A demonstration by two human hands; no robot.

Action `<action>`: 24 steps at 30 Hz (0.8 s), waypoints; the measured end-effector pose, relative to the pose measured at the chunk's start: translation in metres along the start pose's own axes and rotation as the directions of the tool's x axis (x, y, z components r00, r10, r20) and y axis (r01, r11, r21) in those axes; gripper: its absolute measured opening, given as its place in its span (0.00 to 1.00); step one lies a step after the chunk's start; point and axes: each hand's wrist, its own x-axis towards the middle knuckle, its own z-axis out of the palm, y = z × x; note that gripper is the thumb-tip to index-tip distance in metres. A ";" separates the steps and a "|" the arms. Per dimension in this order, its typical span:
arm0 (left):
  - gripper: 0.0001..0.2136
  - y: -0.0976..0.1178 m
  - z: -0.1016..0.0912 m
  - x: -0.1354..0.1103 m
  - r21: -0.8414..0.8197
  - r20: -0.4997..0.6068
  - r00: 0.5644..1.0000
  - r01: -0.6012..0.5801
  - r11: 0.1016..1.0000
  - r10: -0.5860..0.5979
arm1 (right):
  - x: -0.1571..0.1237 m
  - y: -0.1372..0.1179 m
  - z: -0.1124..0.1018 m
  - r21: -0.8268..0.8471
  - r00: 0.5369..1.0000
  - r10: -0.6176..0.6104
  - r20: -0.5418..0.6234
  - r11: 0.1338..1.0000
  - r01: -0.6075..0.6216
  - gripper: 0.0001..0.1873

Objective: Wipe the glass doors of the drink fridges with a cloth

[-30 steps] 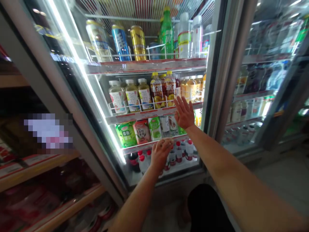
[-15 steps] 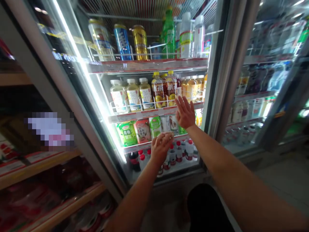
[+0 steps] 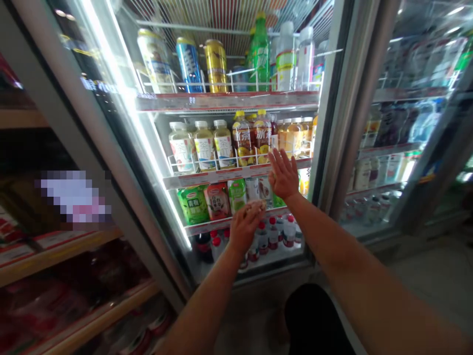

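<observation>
Two dark tea bottles with yellow caps (image 3: 262, 133) stand upright near the middle of the middle shelf (image 3: 221, 176), behind its wire front rail. From the right grip (image 3: 284, 172) they lie up and to the left, the nearer one just beyond its fingertips as seen from the head. Orange-filled bottles (image 3: 294, 133) stand above that grip, toward the shelf's right end; white-capped bottles (image 3: 223, 145) fill its left part.

The pale green pack (image 3: 237, 193) on the lower shelf (image 3: 209, 226) lies just up and left of the left grip (image 3: 246, 227). A red pack (image 3: 217, 202) is beside it, and a larger green pack (image 3: 194, 204) is at that shelf's left end. Small red-capped bottles (image 3: 272, 234) stand below, to the right of the left grip.

The right grip is spread wide and released, its fingers straight and pointing up, its back toward the head; it holds nothing visible. Whether its fingertips touch the rail or any glass cannot be told.

The left grip is lower, in front of the lower shelf's front edge, fingers together and partly bent. Its palm side is hidden, so I cannot tell whether it grasps or touches anything.
</observation>
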 end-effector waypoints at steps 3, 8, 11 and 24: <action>0.20 0.007 0.001 -0.004 -0.008 0.032 0.999 -0.016 1.000 0.016 | 0.000 -0.001 0.000 0.003 1.000 0.001 -0.002 1.000 -0.001 0.30; 0.18 0.013 0.004 -0.022 -0.074 0.164 0.981 -0.090 0.993 0.101 | -0.001 0.000 0.001 0.018 1.000 0.003 -0.010 1.000 -0.003 0.30; 0.21 -0.002 -0.002 0.002 -0.078 0.066 0.997 -0.023 0.997 0.028 | -0.001 0.000 0.002 0.014 1.000 0.000 -0.018 1.000 0.000 0.30; 0.20 -0.012 -0.018 -0.004 -0.062 -0.006 1.000 0.024 0.998 -0.024 | -0.002 0.000 0.003 -0.045 0.998 -0.029 -0.063 0.999 0.026 0.29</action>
